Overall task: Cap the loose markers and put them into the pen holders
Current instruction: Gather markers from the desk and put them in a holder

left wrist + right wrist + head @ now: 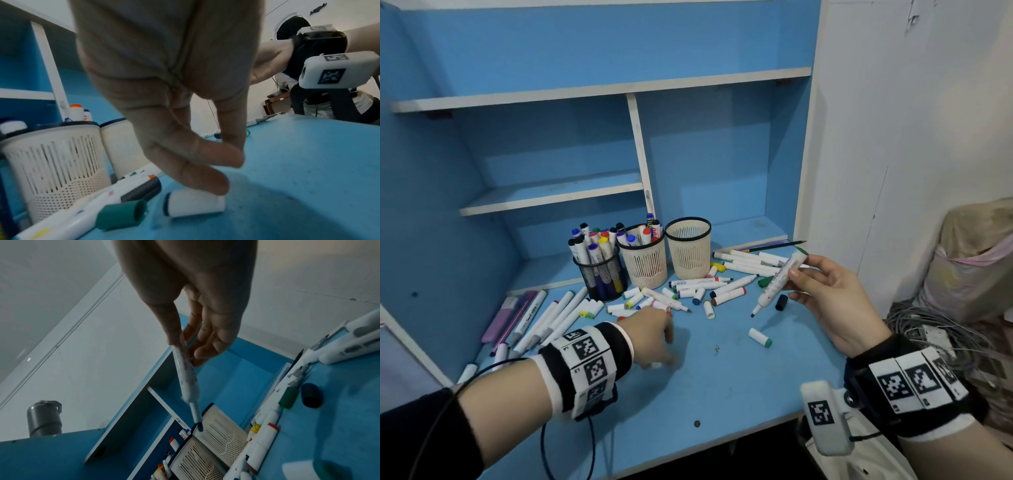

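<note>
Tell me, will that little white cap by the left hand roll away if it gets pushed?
Probably. The white cap is a round tube lying on its side on the smooth blue desk, so a sideways nudge would likely roll it. It looks small and hollow, so likely very light. The left hand has fingertips right above it, which may steady it.

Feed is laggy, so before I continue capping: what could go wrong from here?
1. The uncapped white marker in the right hand is pinched only at mid-barrel, bare tip down; it could slip or mark the blue desk.
2. The left hand reaches a small white cap lying on its side; it may roll away.
</note>
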### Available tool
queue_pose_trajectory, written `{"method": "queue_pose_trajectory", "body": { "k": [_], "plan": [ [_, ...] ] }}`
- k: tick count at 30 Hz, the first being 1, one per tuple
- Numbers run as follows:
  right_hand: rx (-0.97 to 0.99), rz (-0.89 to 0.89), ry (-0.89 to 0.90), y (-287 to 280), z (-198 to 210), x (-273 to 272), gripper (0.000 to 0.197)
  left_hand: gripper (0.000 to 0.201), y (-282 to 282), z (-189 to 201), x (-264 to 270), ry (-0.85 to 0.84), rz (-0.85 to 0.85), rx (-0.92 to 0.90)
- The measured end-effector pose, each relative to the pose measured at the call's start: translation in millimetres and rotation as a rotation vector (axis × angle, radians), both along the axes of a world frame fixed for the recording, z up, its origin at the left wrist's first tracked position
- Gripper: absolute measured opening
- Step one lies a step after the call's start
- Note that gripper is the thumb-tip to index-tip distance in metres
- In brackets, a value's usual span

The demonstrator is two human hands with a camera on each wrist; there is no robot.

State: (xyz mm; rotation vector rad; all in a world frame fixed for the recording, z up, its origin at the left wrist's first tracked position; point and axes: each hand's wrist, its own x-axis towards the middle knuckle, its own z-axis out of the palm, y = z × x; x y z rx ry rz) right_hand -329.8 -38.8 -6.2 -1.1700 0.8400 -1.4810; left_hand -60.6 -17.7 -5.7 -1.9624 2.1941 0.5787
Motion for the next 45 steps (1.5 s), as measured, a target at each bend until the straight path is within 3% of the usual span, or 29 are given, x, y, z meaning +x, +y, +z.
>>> {"method": "queue_pose_trajectory", "body": {
  "k": [1,4,11,12,15,17,22,32,34,38,41,45],
  "plan": [
    [0.007,-0.007,0.001,1.1,-2.2,-0.7,0.069,0.028,0.2,-0.9,-2.5,-0.015,-0.011,0.036],
    [0.029,-0.019,-0.036,5.7,-6.2,-0.4,0.019,0.030,-8.5,-4.2,-9.5,-0.090,-0.087,0.001],
    [0.056,-0.036,-0.039,13.6,-13.9,-10.0,0.013,0.022,-34.5,-7.1,-27.1,-0.080,-0.131,-0.034],
    [0.047,-0.035,-0.045,15.3,-13.8,-11.7,0.016,0.022,-37.0,-7.0,-27.2,-0.074,-0.135,-0.049],
    [0.022,-0.049,-0.031,19.1,-15.2,-17.8,0.074,0.023,-40.7,-6.2,-20.0,-0.064,-0.144,-0.069],
    [0.030,-0.064,-0.052,19.5,-17.0,-21.3,0.091,0.026,-38.0,-3.8,-12.1,-0.059,-0.138,-0.089],
    [0.041,-0.064,-0.099,19.1,-23.0,-22.0,0.095,0.038,-21.6,-1.8,9.2,-0.004,-0.111,-0.109],
    [0.096,-0.044,-0.102,26.3,-24.9,2.9,0.098,0.020,-21.5,-12.4,-8.6,-0.008,-0.249,-0.046],
    [0.099,-0.049,-0.110,28.3,-22.8,5.3,0.090,0.024,-27.2,-13.3,-12.6,-0.043,-0.276,-0.060],
    [0.146,-0.048,-0.141,29.5,-22.3,8.0,0.026,0.031,-41.1,-3.8,-5.0,-0.039,-0.218,-0.238],
    [0.167,-0.046,-0.109,32.5,-21.6,10.8,0.017,0.023,-47.0,3.3,16.7,-0.033,-0.133,-0.291],
    [0.182,-0.041,-0.105,36.1,-21.0,15.2,0.018,0.020,-44.4,5.0,42.6,-0.097,-0.087,-0.234]
  ]
}}
